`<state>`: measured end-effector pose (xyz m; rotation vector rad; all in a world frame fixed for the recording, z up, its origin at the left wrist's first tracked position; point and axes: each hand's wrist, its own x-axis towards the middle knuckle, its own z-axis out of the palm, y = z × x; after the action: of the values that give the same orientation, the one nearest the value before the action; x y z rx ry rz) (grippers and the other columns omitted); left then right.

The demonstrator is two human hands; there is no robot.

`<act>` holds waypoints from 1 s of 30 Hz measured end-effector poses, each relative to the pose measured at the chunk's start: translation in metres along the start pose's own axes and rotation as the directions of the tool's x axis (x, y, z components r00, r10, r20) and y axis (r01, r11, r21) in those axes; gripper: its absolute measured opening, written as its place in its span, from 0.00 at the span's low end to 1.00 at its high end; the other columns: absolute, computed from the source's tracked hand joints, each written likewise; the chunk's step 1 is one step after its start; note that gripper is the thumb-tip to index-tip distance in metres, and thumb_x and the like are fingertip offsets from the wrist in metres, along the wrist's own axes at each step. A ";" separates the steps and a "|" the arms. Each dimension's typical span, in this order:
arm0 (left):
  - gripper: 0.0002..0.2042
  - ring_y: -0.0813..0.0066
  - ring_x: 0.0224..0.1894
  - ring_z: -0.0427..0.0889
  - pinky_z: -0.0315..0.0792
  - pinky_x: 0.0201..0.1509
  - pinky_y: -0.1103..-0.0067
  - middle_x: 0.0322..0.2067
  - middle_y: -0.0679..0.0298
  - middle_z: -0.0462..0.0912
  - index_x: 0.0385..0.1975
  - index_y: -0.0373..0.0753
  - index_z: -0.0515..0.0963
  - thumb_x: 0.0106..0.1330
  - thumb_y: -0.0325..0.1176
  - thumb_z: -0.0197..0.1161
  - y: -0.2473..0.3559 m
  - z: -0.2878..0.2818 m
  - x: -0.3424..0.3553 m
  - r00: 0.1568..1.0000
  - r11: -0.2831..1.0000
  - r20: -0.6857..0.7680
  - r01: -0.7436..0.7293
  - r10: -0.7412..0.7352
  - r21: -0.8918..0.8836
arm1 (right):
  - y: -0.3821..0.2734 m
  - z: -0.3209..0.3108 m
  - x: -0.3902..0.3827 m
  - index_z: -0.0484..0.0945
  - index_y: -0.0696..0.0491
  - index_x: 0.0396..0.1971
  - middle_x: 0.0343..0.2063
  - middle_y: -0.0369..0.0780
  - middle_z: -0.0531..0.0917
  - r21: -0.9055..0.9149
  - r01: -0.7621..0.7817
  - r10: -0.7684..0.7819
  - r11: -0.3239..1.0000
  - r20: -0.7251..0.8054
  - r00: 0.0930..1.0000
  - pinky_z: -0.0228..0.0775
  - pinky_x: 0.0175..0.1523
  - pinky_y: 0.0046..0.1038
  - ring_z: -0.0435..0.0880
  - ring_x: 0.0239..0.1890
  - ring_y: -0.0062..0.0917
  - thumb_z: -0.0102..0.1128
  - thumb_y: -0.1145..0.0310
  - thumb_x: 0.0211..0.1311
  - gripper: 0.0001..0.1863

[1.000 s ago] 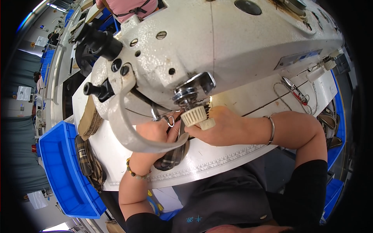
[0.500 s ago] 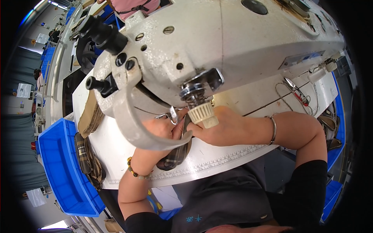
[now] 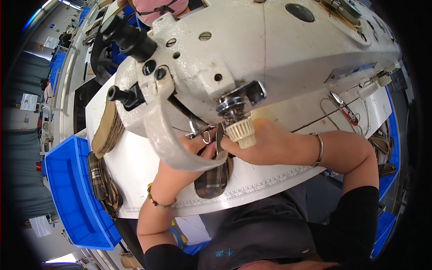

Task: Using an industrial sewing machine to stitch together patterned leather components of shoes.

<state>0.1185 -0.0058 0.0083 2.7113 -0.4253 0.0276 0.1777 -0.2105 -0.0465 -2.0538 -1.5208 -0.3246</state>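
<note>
You are sewing: both your left hand (image 3: pixel 191 146) and right hand (image 3: pixel 265 141) press their fingers down on the plaid piece (image 3: pixel 211 180) under the sewing machine (image 3: pixel 252 54). Next, push it gently past your fingertips.

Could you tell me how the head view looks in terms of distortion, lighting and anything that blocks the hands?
Head view: strong fisheye bending, black corners; bright even light; the white sewing machine hides part of the left hand and right hand on the plaid piece.
</note>
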 end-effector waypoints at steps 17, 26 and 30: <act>0.12 0.64 0.19 0.75 0.67 0.24 0.72 0.18 0.63 0.75 0.11 0.40 0.72 0.54 0.25 0.67 -0.032 0.001 -0.001 0.762 0.837 -0.402 -0.547 0.508 0.021 | -0.001 0.005 -0.006 0.75 0.55 0.28 0.25 0.40 0.78 -0.110 0.082 -0.066 0.990 0.141 0.988 0.73 0.24 0.33 0.82 0.24 0.32 0.59 0.70 0.52 0.06; 0.11 0.70 0.25 0.77 0.67 0.29 0.73 0.30 0.68 0.80 0.31 0.44 0.82 0.47 0.29 0.74 -0.014 0.007 -0.001 0.930 0.933 -0.188 -0.268 0.316 0.240 | -0.019 -0.006 -0.009 0.75 0.61 0.23 0.19 0.47 0.76 -0.033 0.259 -0.253 0.965 0.129 0.959 0.71 0.18 0.31 0.80 0.16 0.31 0.61 0.66 0.46 0.12; 0.14 0.73 0.31 0.78 0.69 0.33 0.75 0.39 0.71 0.80 0.37 0.46 0.84 0.48 0.30 0.70 -0.006 0.013 -0.003 0.917 0.894 -0.133 -0.320 0.375 0.314 | -0.024 -0.010 -0.009 0.75 0.62 0.21 0.21 0.52 0.78 0.079 0.255 -0.267 0.964 0.220 0.938 0.71 0.18 0.29 0.81 0.17 0.32 0.61 0.64 0.43 0.14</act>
<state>0.1166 -0.0043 -0.0062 2.8329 -0.9074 0.4811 0.1539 -0.2183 -0.0356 -1.9037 -1.9292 -0.1499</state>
